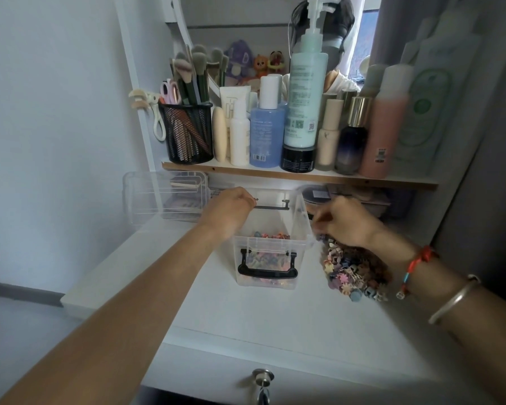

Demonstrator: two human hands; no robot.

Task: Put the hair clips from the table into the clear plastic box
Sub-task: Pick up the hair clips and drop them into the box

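A clear plastic box with black handles stands open on the white table, several small coloured hair clips lying in its bottom. My left hand curls over the box's far left rim and grips it. To the right of the box lies a heap of small flower-shaped hair clips. My right hand hovers at the heap's far end, next to the box's right wall, fingers curled downward; whether they pinch a clip is hidden.
A clear lid or second clear container sits at the back left under a shelf crowded with bottles and a black mesh brush holder. A drawer with a key is at the table's front edge.
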